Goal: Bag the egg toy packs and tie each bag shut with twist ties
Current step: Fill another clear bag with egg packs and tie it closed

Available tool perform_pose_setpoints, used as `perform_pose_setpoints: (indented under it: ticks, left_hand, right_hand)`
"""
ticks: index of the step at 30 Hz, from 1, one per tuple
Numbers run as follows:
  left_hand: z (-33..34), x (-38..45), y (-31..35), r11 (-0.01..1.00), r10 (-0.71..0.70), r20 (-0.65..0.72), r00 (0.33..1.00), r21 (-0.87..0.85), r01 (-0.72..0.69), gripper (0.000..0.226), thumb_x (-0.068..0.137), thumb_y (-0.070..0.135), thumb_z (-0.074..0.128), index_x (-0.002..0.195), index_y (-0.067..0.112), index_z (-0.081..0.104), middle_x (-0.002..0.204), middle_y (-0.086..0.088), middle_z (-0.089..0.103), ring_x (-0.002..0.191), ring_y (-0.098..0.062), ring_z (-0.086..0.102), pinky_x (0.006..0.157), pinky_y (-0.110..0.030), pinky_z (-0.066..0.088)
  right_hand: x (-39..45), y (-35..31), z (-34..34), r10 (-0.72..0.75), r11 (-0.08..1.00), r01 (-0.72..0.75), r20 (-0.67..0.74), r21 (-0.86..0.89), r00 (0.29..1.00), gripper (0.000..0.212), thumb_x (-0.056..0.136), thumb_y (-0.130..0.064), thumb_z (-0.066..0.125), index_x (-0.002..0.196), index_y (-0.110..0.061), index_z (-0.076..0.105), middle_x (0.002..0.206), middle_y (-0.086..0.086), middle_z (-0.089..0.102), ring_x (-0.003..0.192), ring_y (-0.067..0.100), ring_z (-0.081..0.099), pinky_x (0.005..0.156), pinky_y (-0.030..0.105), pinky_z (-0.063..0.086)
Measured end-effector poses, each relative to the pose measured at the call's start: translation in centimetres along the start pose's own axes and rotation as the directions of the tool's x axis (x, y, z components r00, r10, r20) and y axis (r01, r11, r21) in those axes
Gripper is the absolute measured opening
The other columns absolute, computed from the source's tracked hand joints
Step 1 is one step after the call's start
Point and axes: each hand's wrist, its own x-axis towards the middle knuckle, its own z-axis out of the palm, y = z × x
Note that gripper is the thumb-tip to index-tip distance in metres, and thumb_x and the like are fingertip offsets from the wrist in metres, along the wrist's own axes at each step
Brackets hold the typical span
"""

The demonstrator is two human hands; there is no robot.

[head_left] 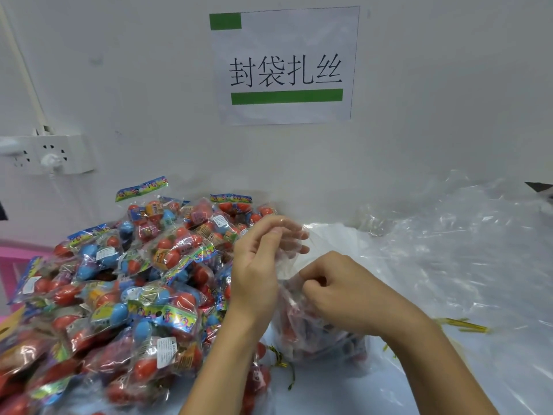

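A clear plastic bag [314, 339] with egg toy packs inside stands on the table in front of me. My left hand [260, 259] holds the gathered top of the bag, its fingers partly covered by the film. My right hand [335, 286] pinches the bag's neck just below, fingers curled. A large heap of egg toy packs [119, 289], red, blue and orange eggs in printed wrappers, fills the left of the table. Gold and green twist ties [462, 324] lie at the right, and more twist ties [281, 362] lie near my left forearm.
A pile of loose clear bags [449, 250] covers the right of the table up to the wall. A paper sign [284, 67] hangs on the wall. A power strip [45, 154] is fixed at the left. A pink object [15, 265] shows at the left edge.
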Motion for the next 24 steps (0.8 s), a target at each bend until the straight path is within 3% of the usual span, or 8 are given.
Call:
perform_pose_setpoints:
  ticks: [3, 5, 7, 10, 13, 17, 20, 24]
  left_hand:
    - [0.0, 0.0, -0.1, 1.000, -0.004, 0.012, 1.000, 0.002, 0.004, 0.028, 0.090, 0.012, 0.042, 0.087, -0.003, 0.065, 0.087, -0.023, 0.069, 0.079, -0.036, 0.065, 0.075, -0.042, 0.054]
    - [0.0, 0.0, 0.0, 1.000, -0.006, 0.015, 1.000, -0.006, 0.006, 0.027, 0.090, 0.011, 0.042, 0.087, -0.003, 0.065, 0.085, -0.017, 0.070, 0.078, -0.030, 0.065, 0.073, -0.036, 0.055]
    - [0.0, 0.0, 0.1, 1.000, -0.007, 0.008, 1.000, -0.029, 0.007, 0.026, 0.090, 0.011, 0.043, 0.084, 0.002, 0.067, 0.081, -0.010, 0.071, 0.077, -0.022, 0.066, 0.069, -0.025, 0.053]
    - [-0.1, 0.1, 0.1, 1.000, 0.005, 0.006, 1.000, -0.019, -0.005, 0.027, 0.090, 0.011, 0.043, 0.084, 0.004, 0.068, 0.082, -0.014, 0.071, 0.078, -0.020, 0.067, 0.068, -0.021, 0.052]
    - [-0.1, 0.1, 0.1, 1.000, 0.016, 0.016, 1.000, 0.003, -0.016, 0.028, 0.090, 0.011, 0.043, 0.086, 0.002, 0.069, 0.083, -0.015, 0.072, 0.078, -0.024, 0.068, 0.068, -0.022, 0.053]
    - [-0.2, 0.1, 0.1, 1.000, 0.010, 0.032, 0.999, 0.014, -0.010, 0.028, 0.090, 0.012, 0.044, 0.086, 0.002, 0.069, 0.081, -0.011, 0.072, 0.078, -0.024, 0.068, 0.070, -0.022, 0.053]
    - [-0.2, 0.0, 0.1, 1.000, -0.007, 0.052, 0.999, 0.014, 0.006, 0.029, 0.088, 0.013, 0.043, 0.087, 0.002, 0.070, 0.084, -0.016, 0.072, 0.080, -0.034, 0.068, 0.071, -0.027, 0.054]
    - [-0.1, -0.1, 0.2, 0.999, -0.010, 0.085, 0.996, 0.039, 0.007, 0.031, 0.089, 0.013, 0.043, 0.090, -0.003, 0.069, 0.086, -0.018, 0.072, 0.080, -0.031, 0.068, 0.073, -0.029, 0.055]
  right_hand:
    - [0.1, 0.4, 0.2, 0.027, 0.999, -0.027, 0.031, 0.018, 0.999, 0.038, 0.090, -0.006, 0.040, 0.100, -0.017, 0.075, 0.053, -0.015, 0.039, 0.045, -0.001, 0.047, 0.048, 0.012, 0.034]
    - [0.1, 0.4, 0.1, 0.041, 0.999, -0.041, 0.002, 0.015, 0.999, 0.045, 0.093, -0.009, 0.040, 0.125, -0.022, 0.070, 0.069, -0.020, 0.055, 0.050, -0.013, 0.053, 0.050, 0.004, 0.037]
    - [0.0, 0.5, -0.2, 0.051, 0.999, -0.051, -0.064, -0.001, 0.997, 0.042, 0.091, -0.009, 0.040, 0.107, -0.026, 0.075, 0.088, -0.009, 0.069, 0.050, -0.008, 0.056, 0.048, 0.007, 0.038]
    - [-0.3, 0.5, -0.9, 0.067, 0.994, -0.079, -0.137, -0.078, 0.988, 0.040, 0.086, -0.003, 0.040, 0.066, -0.026, 0.067, 0.076, -0.003, 0.064, 0.039, -0.003, 0.048, 0.038, 0.010, 0.032]
    - [-0.6, 0.4, -0.9, 0.097, 0.985, -0.111, -0.103, -0.132, 0.990, 0.043, 0.084, -0.001, 0.040, 0.081, -0.019, 0.079, 0.056, -0.013, 0.052, 0.035, 0.000, 0.047, 0.036, 0.011, 0.029]
    - [-0.8, -0.1, -0.7, 0.123, 0.976, -0.123, -0.014, -0.178, 0.992, 0.046, 0.080, -0.003, 0.040, 0.076, -0.028, 0.079, 0.082, -0.009, 0.069, 0.060, 0.009, 0.059, 0.054, 0.024, 0.049]
    - [-0.7, 0.0, -0.4, 0.182, 0.964, -0.164, 0.069, -0.211, 0.981, 0.037, 0.080, -0.004, 0.042, 0.051, -0.023, 0.056, 0.066, -0.002, 0.053, 0.058, 0.017, 0.049, 0.052, 0.026, 0.040]
    - [-0.4, 0.5, 0.0, 0.224, 0.945, -0.205, 0.048, -0.254, 0.973, 0.021, 0.086, -0.008, 0.042, 0.066, -0.012, 0.044, 0.072, 0.007, 0.048, 0.061, 0.022, 0.044, 0.056, 0.032, 0.037]
